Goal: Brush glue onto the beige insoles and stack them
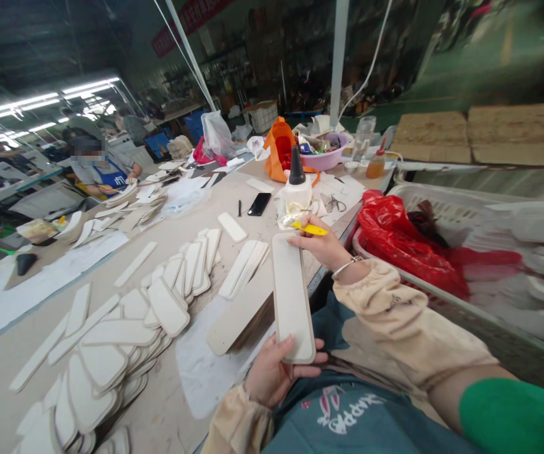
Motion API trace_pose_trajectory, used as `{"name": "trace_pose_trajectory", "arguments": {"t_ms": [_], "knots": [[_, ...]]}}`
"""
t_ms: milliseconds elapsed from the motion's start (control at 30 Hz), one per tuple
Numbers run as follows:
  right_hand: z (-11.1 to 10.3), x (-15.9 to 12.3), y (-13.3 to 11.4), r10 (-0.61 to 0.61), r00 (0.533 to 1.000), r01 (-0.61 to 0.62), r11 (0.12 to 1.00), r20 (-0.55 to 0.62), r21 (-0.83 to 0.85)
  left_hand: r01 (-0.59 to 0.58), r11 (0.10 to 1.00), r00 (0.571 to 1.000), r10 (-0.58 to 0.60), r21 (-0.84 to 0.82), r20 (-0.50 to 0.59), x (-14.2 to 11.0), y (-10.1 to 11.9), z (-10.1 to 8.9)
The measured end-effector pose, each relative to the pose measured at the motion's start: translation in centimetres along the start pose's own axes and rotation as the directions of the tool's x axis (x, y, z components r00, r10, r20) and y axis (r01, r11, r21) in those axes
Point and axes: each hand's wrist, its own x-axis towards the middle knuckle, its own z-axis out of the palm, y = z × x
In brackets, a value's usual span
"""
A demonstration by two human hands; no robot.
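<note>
A long pale panel (293, 296) with rounded corners and a tan border is held above the table edge, in front of my body. My left hand (274, 372) grips its near end, thumb on top and fingers underneath. At the far end, my right hand (326, 243) pinches the panel's corner and also holds a flat yellow tool (310, 228), whose exact kind I cannot make out. Just beyond it stands a white bottle (297, 192) with a black nozzle and crusted residue. Below the held panel, a stack of similar panels (241, 315) lies on the table.
Many pale pieces (111, 340) are heaped on the left of the table (196, 214). A phone (259, 203), scissors (336, 203), an orange bag (279, 148) and a purple basin (326, 157) lie farther back. On the right, a crate holds a red plastic bag (395, 233). A co-worker (106, 173) sits across.
</note>
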Motion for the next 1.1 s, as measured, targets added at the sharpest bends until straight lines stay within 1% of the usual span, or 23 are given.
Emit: {"name": "trace_pose_trajectory", "arguments": {"t_ms": [67, 100, 167, 267, 367, 433, 667, 900, 1000, 1100], "knots": [[-0.2, 0.0, 0.3, -0.015, 1.000, 0.015, 1.000, -0.010, 0.000, -0.002, 0.999, 1.000, 0.003, -0.050, 0.023, -0.2, 0.2, -0.1], [-0.3, 0.0, 0.4, -0.020, 1.000, 0.020, 1.000, -0.015, -0.003, -0.002, 0.998, 1.000, 0.004, -0.065, 0.017, -0.3, 0.3, -0.2], [-0.4, 0.0, 0.5, -0.022, 1.000, 0.022, 1.000, -0.022, -0.017, -0.013, 0.998, 0.999, 0.011, -0.064, -0.035, -0.4, 0.3, -0.2], [-0.5, -0.1, 0.6, 0.009, 1.000, -0.009, 1.000, -0.027, -0.020, -0.048, 0.999, 0.991, 0.045, -0.017, -0.129, -0.7, 0.2, -0.3], [-0.5, -0.3, 0.7, 0.049, 0.998, -0.050, 0.999, -0.030, -0.006, -0.066, 0.998, 0.983, 0.067, 0.012, -0.172, -1.0, 0.0, -0.3], [-0.4, -0.5, 0.8, 0.054, 0.998, -0.054, 0.999, -0.032, 0.000, -0.073, 0.997, 0.979, 0.075, 0.018, -0.191, -1.4, -0.1, -0.4], [0.4, -0.9, 1.4, 0.066, 0.997, -0.067, 0.998, -0.037, -0.017, -0.101, 0.993, 0.967, 0.114, 0.066, -0.228, -2.6, -0.1, -1.0], [1.7, -1.1, 1.9, 0.060, 0.998, -0.061, 0.996, -0.011, -0.069, -0.116, 0.984, 0.960, 0.147, 0.137, -0.237, -3.8, -0.2, -2.3], [2.5, -1.3, 2.2, 0.067, 0.998, -0.067, 0.994, -0.006, -0.087, -0.116, 0.987, 0.957, 0.142, 0.114, -0.254, -4.3, 0.0, -2.8], [3.3, -1.4, 2.8, 0.069, 0.998, -0.069, 0.994, -0.005, -0.091, -0.123, 0.992, 0.957, 0.126, 0.029, -0.262, -4.9, 0.4, -3.1]]}}
